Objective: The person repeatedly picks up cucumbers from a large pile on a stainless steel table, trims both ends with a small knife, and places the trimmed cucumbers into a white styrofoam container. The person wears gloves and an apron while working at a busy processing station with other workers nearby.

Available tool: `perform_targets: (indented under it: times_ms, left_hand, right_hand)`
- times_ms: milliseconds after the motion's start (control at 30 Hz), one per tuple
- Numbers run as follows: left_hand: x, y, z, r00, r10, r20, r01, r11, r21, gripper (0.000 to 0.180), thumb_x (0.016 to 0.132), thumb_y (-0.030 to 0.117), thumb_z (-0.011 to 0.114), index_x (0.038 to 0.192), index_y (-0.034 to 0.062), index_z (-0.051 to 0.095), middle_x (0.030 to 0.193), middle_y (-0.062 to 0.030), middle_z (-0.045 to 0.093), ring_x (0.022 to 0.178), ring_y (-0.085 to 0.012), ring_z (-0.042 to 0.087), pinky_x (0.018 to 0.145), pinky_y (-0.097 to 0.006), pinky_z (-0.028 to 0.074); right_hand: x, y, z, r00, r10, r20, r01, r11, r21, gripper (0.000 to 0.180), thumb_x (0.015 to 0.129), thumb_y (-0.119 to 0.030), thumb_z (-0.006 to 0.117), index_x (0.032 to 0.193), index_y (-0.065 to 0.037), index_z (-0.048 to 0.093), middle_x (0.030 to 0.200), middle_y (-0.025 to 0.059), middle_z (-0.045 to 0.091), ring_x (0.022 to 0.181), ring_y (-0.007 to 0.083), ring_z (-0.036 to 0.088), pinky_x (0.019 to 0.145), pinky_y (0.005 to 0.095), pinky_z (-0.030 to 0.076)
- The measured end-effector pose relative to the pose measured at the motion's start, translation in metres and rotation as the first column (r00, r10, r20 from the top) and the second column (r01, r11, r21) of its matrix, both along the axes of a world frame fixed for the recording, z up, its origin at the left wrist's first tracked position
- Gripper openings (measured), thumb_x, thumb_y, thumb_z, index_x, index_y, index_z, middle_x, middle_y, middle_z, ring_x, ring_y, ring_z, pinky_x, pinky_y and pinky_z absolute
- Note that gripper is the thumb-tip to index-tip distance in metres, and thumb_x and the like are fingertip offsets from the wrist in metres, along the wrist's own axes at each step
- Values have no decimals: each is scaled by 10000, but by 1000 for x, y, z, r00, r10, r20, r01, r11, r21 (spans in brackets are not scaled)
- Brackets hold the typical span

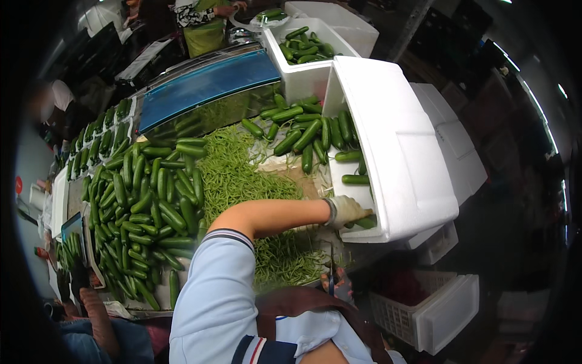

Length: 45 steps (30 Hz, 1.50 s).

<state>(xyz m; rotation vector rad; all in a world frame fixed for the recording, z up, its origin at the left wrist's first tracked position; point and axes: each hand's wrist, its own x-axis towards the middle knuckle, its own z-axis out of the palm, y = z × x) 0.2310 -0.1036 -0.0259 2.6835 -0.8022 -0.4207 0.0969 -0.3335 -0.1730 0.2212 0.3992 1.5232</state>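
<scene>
A white foam box (397,139) lies tipped on its side at the right of the table, its opening facing left. Several cucumbers (344,127) spill from it onto the tabletop. My left hand (347,211), in a pale glove, reaches across to the box's near corner, its fingers closed around a cucumber (365,222). Lower down, close to my body, my right hand (341,285) is closed on a slim, dark, upright tool (331,262) that looks like a knife. Green beans (233,176) lie in a wide heap left of the box, partly hidden by my left arm.
Left of the beans is a large pile of cucumbers (145,212), with packed trays of cucumbers (100,139) beyond. A blue-topped metal unit (209,88) and another foam box (303,76) of cucumbers stand behind. A white crate (400,309) sits low right. Gloved co-worker hands (79,276) are at left.
</scene>
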Motion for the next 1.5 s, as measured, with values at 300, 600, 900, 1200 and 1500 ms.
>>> perform_targets:
  times_ms: [300,600,900,1200,1500]
  left_hand:
    - [-125,96,-23,824,338,-454,-555,322,-767,821,614,156,744,1302,46,309,1140,-95,499,1027,-163,481,906,-275,375]
    - [-238,67,-5,605,-508,-613,-789,-284,-544,883,623,281,745,1323,55,255,1162,-198,489,918,-274,569,812,-358,450]
    - [-294,38,-40,455,-653,-605,-845,-532,-62,895,680,385,715,1343,100,185,1220,-163,435,1035,-317,525,857,-419,460]
    - [-271,57,-5,580,-514,-632,-782,-570,-254,692,737,243,670,1288,72,288,1152,-132,487,1037,-324,525,874,-413,452]
    - [-235,65,9,709,-476,-520,-660,-707,-253,618,767,303,631,1248,30,354,1029,-138,559,919,-261,581,792,-371,502]
  right_hand:
    - [1,15,35,948,-54,315,170,920,-354,547,853,-505,408,1005,16,480,637,42,476,442,112,394,368,232,352]
    - [67,118,119,912,-255,320,274,962,-14,472,915,-332,356,1135,86,349,763,115,548,541,126,557,392,187,478]
    - [-18,153,95,24,207,978,449,872,-195,501,801,-90,559,1246,19,356,1063,182,563,963,246,548,806,290,460]
    - [2,170,115,170,295,940,446,828,-340,451,772,-160,597,1163,12,451,959,163,569,889,272,569,821,306,447]
    - [19,177,147,491,-208,846,406,914,-12,421,782,-139,539,1169,-20,424,931,110,542,727,145,519,616,232,455]
